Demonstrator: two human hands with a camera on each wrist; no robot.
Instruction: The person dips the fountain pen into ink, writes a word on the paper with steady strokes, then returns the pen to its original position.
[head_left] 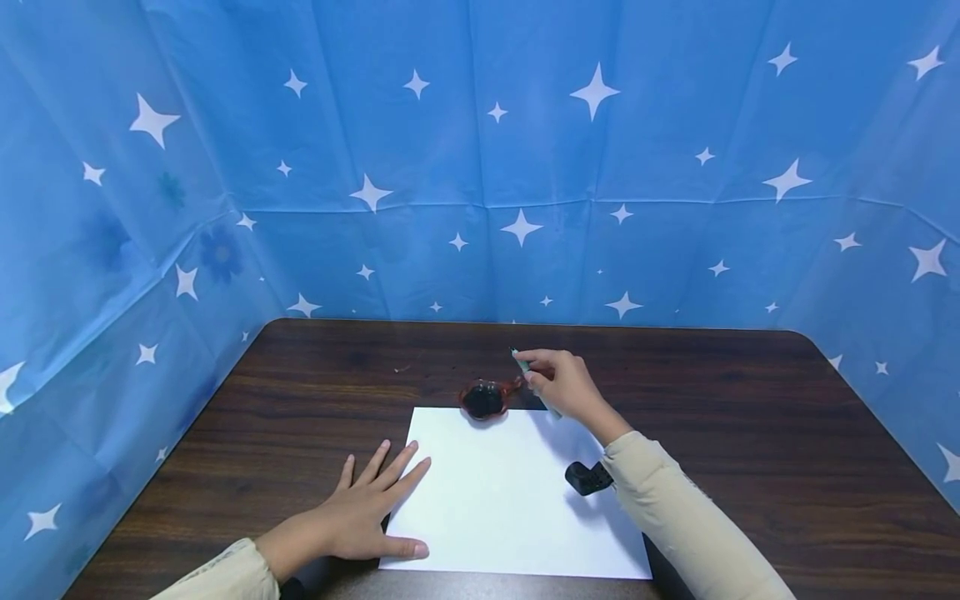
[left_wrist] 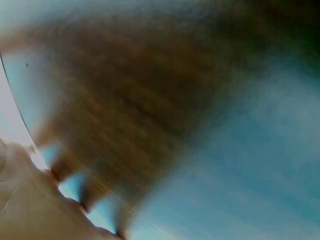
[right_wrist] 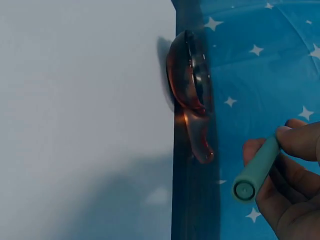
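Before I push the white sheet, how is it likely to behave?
The white sheet looks thin, so it would probably be light and floppy. The left hand overlaps its left edge, which might hold that side while the rest bends.

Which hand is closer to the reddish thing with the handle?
Right. The right hand, its grip on a green stick, is just right of the reddish thing; the left hand is farther away, spread at the left edge of the paper.

The left sleeve (head_left: 225, 577) and right sleeve (head_left: 693, 517) are pale cream cloth, slightly puffy and creased, with bunched cuffs (head_left: 627, 450) at the wrists. A small black wrist camera (head_left: 587, 479) with a rounded end juts from beside the right sleeve.
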